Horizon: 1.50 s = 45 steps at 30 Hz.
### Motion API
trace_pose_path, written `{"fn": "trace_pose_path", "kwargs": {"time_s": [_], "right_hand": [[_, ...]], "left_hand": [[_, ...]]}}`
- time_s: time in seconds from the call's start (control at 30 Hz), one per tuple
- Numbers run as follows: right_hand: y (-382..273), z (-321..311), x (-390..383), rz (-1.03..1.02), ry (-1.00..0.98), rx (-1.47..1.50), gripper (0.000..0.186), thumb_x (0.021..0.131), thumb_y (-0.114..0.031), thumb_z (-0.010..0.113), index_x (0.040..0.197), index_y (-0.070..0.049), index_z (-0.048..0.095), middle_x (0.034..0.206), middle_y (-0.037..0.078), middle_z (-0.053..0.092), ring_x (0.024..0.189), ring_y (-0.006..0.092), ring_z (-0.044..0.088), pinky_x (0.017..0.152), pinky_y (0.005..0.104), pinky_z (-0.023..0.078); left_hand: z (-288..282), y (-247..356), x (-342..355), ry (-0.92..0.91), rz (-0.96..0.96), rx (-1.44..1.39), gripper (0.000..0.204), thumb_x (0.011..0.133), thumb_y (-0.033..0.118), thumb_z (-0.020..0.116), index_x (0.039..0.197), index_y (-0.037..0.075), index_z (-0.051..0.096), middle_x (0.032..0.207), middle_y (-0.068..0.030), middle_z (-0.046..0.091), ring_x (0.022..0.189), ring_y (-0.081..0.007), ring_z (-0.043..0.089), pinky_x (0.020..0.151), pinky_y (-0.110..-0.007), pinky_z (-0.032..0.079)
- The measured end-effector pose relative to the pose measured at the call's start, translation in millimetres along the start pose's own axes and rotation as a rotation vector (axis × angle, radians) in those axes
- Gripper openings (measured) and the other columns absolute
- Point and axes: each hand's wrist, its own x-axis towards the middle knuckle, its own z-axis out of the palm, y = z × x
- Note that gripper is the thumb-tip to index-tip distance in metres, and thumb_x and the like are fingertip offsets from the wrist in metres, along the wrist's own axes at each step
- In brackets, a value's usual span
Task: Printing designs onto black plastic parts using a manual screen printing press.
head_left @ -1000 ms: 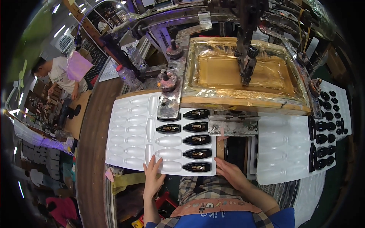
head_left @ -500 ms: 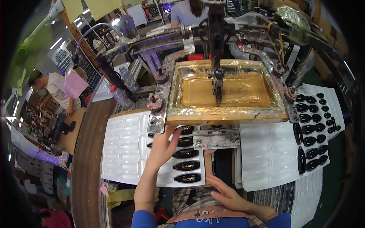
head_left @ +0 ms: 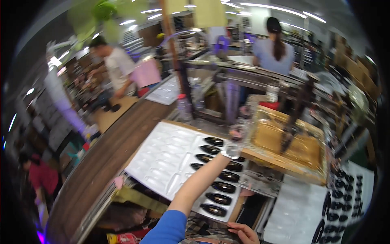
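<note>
My left forearm (head_left: 201,179) reaches over the white molded tray (head_left: 156,162) to the left end of the wooden screen-printing frame (head_left: 284,166). Its hand is hidden behind the frame's metal bracket (head_left: 232,150), so its fingers cannot be seen. Gold ink (head_left: 268,136) covers the mesh inside the frame. Glossy black elongated pieces (head_left: 219,198), some with gold print, lie in rows on the tray's right side. At the tray's lower right corner, low in the view, is my right hand (head_left: 245,234), fingers loosely extended and holding nothing I can see.
To the right, another white tray (head_left: 284,207) has black pieces (head_left: 339,195) of several sizes along its right part. A brown wooden tabletop (head_left: 101,162) runs along the left. A red-capped bottle (head_left: 183,106) stands behind the left tray. Co-workers (head_left: 120,67) are farther back.
The view has swung left, so the frame and trays sit farther right and tilted. My left hand has gone from over the black pieces to behind the frame's bracket. My right hand stays low.
</note>
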Motion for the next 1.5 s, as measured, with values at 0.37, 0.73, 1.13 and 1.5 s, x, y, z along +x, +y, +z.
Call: {"fn": "trace_pose_path", "kwargs": {"time_s": [0.37,0.73,1.13,1.5], "right_hand": [[19,-12,28,0.162,0.000,0.050,0.023,0.090,-0.015,0.045,0.107,-0.001,0.052,0.109,0.006,0.054,0.097,0.0107,0.049,0.083,0.0218,0.039],[24,-11,23,0.081,0.089,-0.049,0.026,0.091,-0.016,0.042,0.106,0.003,0.052,0.106,0.009,0.055,0.097,0.0152,0.051,0.085,0.0255,0.039],[24,-12,30,0.111,-0.061,0.017,0.028,0.091,-0.016,0.041,0.105,0.006,0.051,0.105,0.014,0.056,0.097,0.0197,0.054,0.083,0.0281,0.042],[5,-7,-7,0.246,-0.162,0.170,0.048,0.090,-0.038,0.037,0.111,0.003,0.046,0.113,0.015,0.050,0.102,0.0211,0.050,0.090,0.0326,0.038]], "left_hand": [[-17,164,-193,1.114,-0.007,0.594,0.028,0.082,0.009,0.056,0.107,-0.001,0.048,0.092,-0.0145,0.061,0.082,-0.0150,0.059,0.076,-0.026,0.047],[1,82,-235,1.175,-0.104,0.615,0.015,0.081,0.007,0.057,0.092,-0.002,0.055,0.084,-0.0092,0.062,0.079,-0.0126,0.058,0.073,-0.022,0.044],[16,104,-236,0.916,-0.109,1.530,0.015,0.079,0.007,0.054,0.090,0.000,0.061,0.094,-0.0145,0.059,0.087,-0.0259,0.057,0.078,-0.031,0.044],[79,109,-228,0.964,-0.105,1.183,0.015,0.070,-0.008,0.038,0.068,-0.001,0.052,0.066,-0.0113,0.049,0.062,-0.0212,0.050,0.058,-0.028,0.039]]}}
